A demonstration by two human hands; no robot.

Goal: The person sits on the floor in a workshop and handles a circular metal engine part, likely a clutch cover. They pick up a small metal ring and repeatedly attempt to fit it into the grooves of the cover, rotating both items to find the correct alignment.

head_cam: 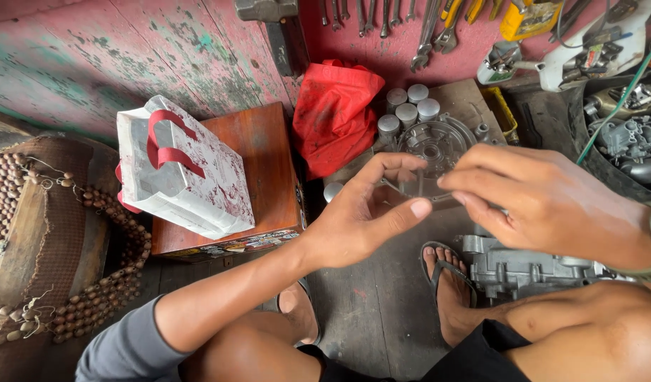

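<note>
My left hand (368, 216) and my right hand (552, 205) meet in front of me, each pinching an edge of a thin grey gasket (410, 189) held flat between them. Right behind the gasket a round metal engine cover (439, 141) lies on a board. Below my right hand a grey metal engine case (523, 270) sits on the floor beside my sandalled foot (446, 283). Most of the gasket's right side is hidden by my right fingers.
A white paper bag with red handles (180, 170) lies on a wooden box (262, 163). A red plastic bag (334, 113) and several metal cylinders (407, 110) stand near the wall. Wrenches (428, 28) hang above. A beaded mat (49, 247) is left, engine parts (626, 134) right.
</note>
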